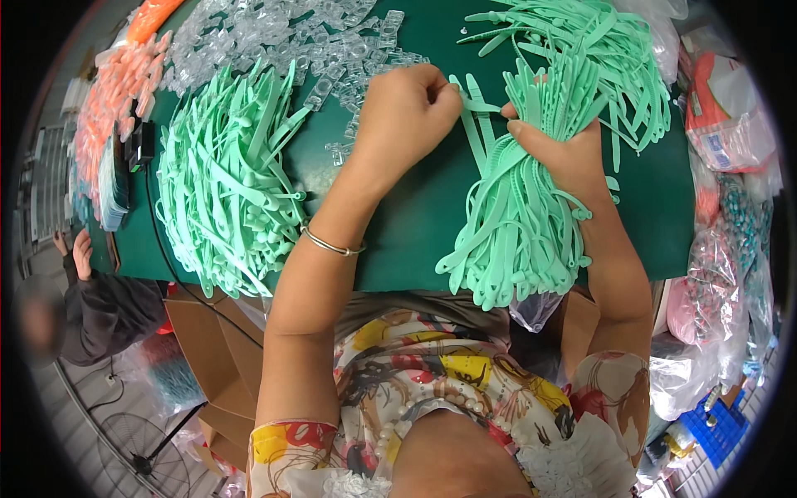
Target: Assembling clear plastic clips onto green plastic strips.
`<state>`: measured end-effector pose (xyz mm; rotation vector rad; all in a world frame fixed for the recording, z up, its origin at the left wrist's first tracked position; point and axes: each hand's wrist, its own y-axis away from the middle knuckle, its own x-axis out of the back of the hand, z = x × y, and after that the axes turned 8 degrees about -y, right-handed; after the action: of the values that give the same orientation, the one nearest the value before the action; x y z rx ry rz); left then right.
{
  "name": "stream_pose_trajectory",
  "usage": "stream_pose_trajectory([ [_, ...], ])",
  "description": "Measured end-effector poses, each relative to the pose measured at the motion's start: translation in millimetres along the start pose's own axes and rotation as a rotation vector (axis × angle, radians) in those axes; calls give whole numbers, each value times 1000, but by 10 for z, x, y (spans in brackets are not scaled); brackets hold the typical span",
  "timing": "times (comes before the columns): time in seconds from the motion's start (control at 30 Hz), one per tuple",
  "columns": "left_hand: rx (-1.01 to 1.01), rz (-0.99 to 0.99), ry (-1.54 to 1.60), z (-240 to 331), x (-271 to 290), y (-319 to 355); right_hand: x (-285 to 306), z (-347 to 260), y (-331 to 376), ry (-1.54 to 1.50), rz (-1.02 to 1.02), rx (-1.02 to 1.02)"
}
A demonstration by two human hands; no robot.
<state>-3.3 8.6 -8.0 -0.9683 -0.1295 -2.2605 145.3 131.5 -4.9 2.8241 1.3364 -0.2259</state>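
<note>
Mint-green plastic straps: my right hand (558,148) grips a thick bundle (523,224) on the green mat (415,207); my left hand (407,104) pinches one strap (480,105) at the bundle's top. Judged step: separating one; next needs a clean pull. Left of the bundle lies a loose strap heap (224,178); right, clear bags (730,124) with red contents.

Over a green table (398,224), the right hand (554,141) grips a bundle of mint-green plastic straps (519,224) while the left hand (407,108) pinches, seemingly, one strap (477,105).
</note>
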Motion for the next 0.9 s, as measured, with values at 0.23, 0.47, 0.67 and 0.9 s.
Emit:
stream_pose_trajectory([
  [0.23, 31, -268, 310, 93, -35, 37, 30, 66, -29, 74, -83, 3],
  [0.47, 145, -366, 494, 199, -86, 61, 42, 33, -30, 153, -104, 35],
  [0.67, 152, -319, 672, 149, -113, 57, 20, 70, -28, 149, -66, 56],
  [0.9, 144, -286, 685, 171, -114, 72, 59, 18, -79, 62, -144, -38],
])
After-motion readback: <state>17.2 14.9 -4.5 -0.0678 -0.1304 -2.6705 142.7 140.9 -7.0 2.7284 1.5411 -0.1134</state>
